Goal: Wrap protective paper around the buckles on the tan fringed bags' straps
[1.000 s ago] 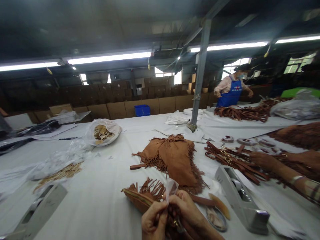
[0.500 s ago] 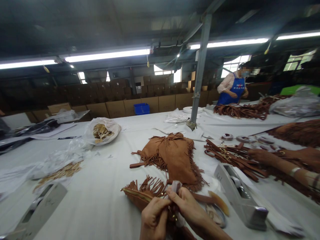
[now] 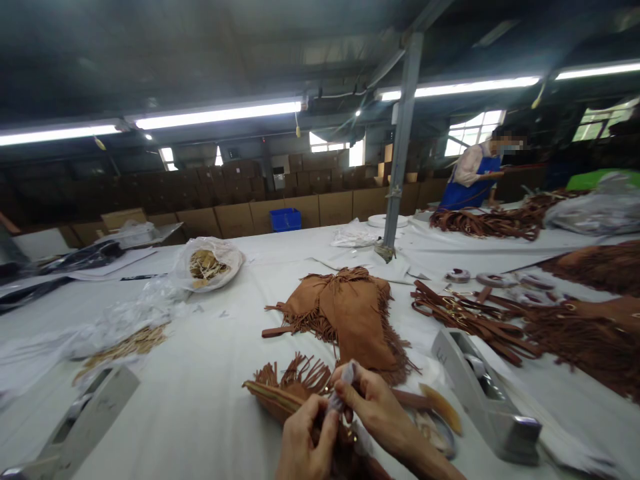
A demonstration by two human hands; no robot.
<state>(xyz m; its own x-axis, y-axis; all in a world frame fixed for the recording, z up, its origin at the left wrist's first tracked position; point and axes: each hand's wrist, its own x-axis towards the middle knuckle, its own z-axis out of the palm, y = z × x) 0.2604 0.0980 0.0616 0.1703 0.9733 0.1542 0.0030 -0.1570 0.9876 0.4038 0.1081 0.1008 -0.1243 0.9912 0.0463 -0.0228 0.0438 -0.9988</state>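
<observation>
Wide factory hall under long fluorescent strips, with stacked cardboard boxes (image 3: 235,217) lining the far wall and a steel post (image 3: 400,147) rising from the middle. One very large table (image 3: 210,373) covered in white cloth fills most of the view.

At its far right end a person in a blue apron (image 3: 473,183) stands behind a long heap of brown straps (image 3: 490,223). Along the right edge lies a dark mass of brown fringed pieces (image 3: 595,340), and just left of it a second bundle of straps with gold buckles (image 3: 470,320). Several tape rolls (image 3: 457,275) sit beyond that bundle.

A tan suede fringed bag (image 3: 350,313) lies flat in the centre of the table. Further left, a crumpled plastic bag (image 3: 207,263) holds pale tan scraps. A blue crate (image 3: 285,219) stands against the boxes.

Two grey tape dispensers rest near the front edge: one at the right (image 3: 485,397), close beside the hands, and one at the far left (image 3: 85,427).

At the bottom centre, a smaller fringed bag (image 3: 285,393) lies on the cloth just in front of the larger one, its fringe fanned upward. The left hand (image 3: 305,443) is curled closed on this bag's top edge, thumb pressed against the fingers. The right hand (image 3: 377,413) meets it there, thumb and forefinger pinched tight on a small piece of clear film (image 3: 347,373) that stands up between the two hands. What the film covers is too small to tell.
</observation>
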